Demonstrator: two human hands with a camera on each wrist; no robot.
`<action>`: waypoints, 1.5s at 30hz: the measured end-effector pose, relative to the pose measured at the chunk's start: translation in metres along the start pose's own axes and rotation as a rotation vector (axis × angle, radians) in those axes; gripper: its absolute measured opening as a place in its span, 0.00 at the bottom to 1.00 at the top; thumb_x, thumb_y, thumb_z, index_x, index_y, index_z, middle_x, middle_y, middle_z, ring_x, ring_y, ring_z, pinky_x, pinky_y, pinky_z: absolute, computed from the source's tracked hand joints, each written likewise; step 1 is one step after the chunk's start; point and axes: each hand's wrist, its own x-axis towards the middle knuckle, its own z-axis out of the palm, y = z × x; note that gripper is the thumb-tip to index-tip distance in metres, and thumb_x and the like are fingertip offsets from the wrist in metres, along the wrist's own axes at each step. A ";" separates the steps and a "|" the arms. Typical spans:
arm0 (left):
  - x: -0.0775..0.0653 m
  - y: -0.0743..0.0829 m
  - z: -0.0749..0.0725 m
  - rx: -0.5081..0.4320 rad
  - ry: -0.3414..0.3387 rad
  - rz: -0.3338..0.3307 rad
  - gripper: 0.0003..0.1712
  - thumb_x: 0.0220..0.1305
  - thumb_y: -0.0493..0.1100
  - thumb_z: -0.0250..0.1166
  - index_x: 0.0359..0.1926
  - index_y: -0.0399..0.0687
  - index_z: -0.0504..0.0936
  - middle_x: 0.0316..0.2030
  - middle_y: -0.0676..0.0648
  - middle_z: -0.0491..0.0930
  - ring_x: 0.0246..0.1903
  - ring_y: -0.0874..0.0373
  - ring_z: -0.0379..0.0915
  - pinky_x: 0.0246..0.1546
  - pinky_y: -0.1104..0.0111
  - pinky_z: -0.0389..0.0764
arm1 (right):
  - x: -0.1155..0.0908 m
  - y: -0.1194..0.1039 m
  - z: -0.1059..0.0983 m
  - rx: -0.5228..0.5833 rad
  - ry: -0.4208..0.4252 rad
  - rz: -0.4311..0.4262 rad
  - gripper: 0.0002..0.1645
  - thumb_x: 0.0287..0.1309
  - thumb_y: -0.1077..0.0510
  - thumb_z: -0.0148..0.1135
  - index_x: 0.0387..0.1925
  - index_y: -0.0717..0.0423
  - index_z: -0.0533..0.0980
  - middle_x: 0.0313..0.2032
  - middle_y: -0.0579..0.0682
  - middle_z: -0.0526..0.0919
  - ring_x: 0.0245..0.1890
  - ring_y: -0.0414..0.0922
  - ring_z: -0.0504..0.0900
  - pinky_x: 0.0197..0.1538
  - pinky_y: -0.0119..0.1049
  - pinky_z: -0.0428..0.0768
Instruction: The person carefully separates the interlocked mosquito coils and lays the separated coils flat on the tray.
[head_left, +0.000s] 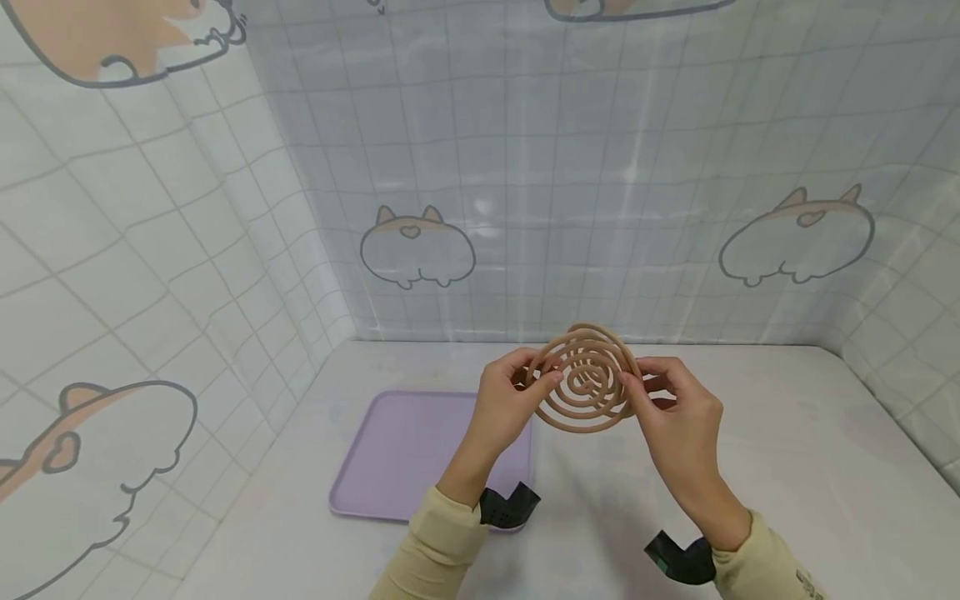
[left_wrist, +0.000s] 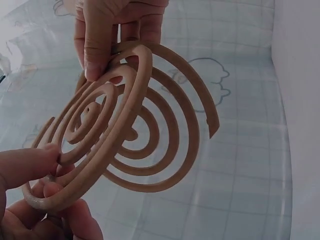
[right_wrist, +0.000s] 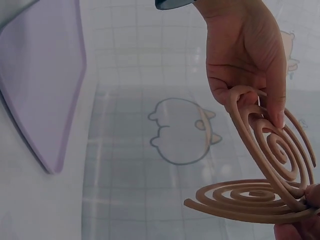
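Note:
Two tan mosquito coils are held up above the white tabletop, spread apart at an angle. The nearer coil (left_wrist: 117, 140) stands tilted in the left wrist view, with the other coil (left_wrist: 192, 135) behind it. My left hand (head_left: 506, 404) pinches the rim of the nearer coil, its thumb lying over the rings. My right hand (head_left: 681, 421) pinches the opposite side with thumb and fingers, where the two coils meet. In the right wrist view, the second coil (right_wrist: 240, 216) fans out below the tilted one. Whether they are still joined, I cannot tell.
A lilac tray (head_left: 397, 454) lies on the white table (head_left: 810, 483), to the left and partly behind my left forearm. A tile-patterned sheet (head_left: 555, 167) with cartoon dogs encloses the back and sides. Black straps sit on both wrists.

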 end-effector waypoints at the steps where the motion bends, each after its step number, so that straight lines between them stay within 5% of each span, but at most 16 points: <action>1: 0.000 0.000 0.000 0.012 0.011 0.002 0.09 0.57 0.39 0.66 0.39 0.39 0.82 0.31 0.44 0.78 0.24 0.62 0.67 0.23 0.74 0.70 | 0.000 0.000 0.000 0.002 0.001 0.001 0.11 0.48 0.67 0.68 0.36 0.61 0.79 0.29 0.51 0.82 0.25 0.27 0.77 0.27 0.18 0.75; 6: 0.001 0.000 0.001 0.041 0.049 0.000 0.09 0.56 0.38 0.66 0.39 0.40 0.82 0.31 0.44 0.78 0.25 0.60 0.68 0.23 0.74 0.70 | 0.001 -0.002 0.001 0.019 0.014 -0.006 0.12 0.47 0.67 0.68 0.37 0.60 0.79 0.28 0.51 0.82 0.25 0.28 0.77 0.28 0.18 0.75; 13: -0.004 0.030 0.001 0.039 0.065 -0.020 0.08 0.57 0.32 0.64 0.38 0.31 0.80 0.32 0.37 0.79 0.24 0.60 0.66 0.21 0.77 0.68 | -0.002 -0.003 0.002 0.029 0.006 -0.010 0.12 0.50 0.66 0.67 0.39 0.60 0.80 0.30 0.51 0.83 0.27 0.30 0.77 0.29 0.17 0.74; 22: -0.004 0.030 -0.002 -0.017 0.073 -0.027 0.08 0.56 0.31 0.64 0.38 0.29 0.80 0.33 0.36 0.80 0.24 0.60 0.69 0.19 0.75 0.73 | -0.003 -0.002 0.000 0.097 -0.028 -0.007 0.11 0.54 0.70 0.61 0.41 0.62 0.80 0.33 0.53 0.83 0.32 0.31 0.77 0.29 0.20 0.76; 32: -0.004 0.027 -0.004 -0.045 0.066 0.009 0.06 0.54 0.29 0.65 0.35 0.29 0.80 0.31 0.35 0.80 0.24 0.63 0.67 0.21 0.76 0.70 | 0.003 -0.003 -0.004 0.317 -0.099 0.254 0.16 0.48 0.71 0.66 0.42 0.61 0.79 0.34 0.46 0.81 0.32 0.37 0.79 0.30 0.27 0.79; 39: 0.002 0.001 -0.004 -0.051 0.045 0.033 0.06 0.53 0.31 0.67 0.34 0.32 0.81 0.28 0.37 0.79 0.24 0.63 0.67 0.20 0.76 0.67 | 0.004 -0.004 -0.006 0.266 -0.129 0.342 0.18 0.48 0.66 0.68 0.44 0.59 0.78 0.34 0.44 0.79 0.32 0.36 0.79 0.31 0.26 0.78; 45: 0.002 -0.005 -0.003 -0.055 0.039 0.048 0.06 0.54 0.33 0.67 0.34 0.36 0.82 0.28 0.40 0.79 0.24 0.61 0.68 0.21 0.75 0.70 | 0.005 -0.005 -0.007 0.269 -0.141 0.370 0.17 0.49 0.65 0.68 0.44 0.60 0.79 0.33 0.41 0.80 0.32 0.35 0.79 0.32 0.26 0.78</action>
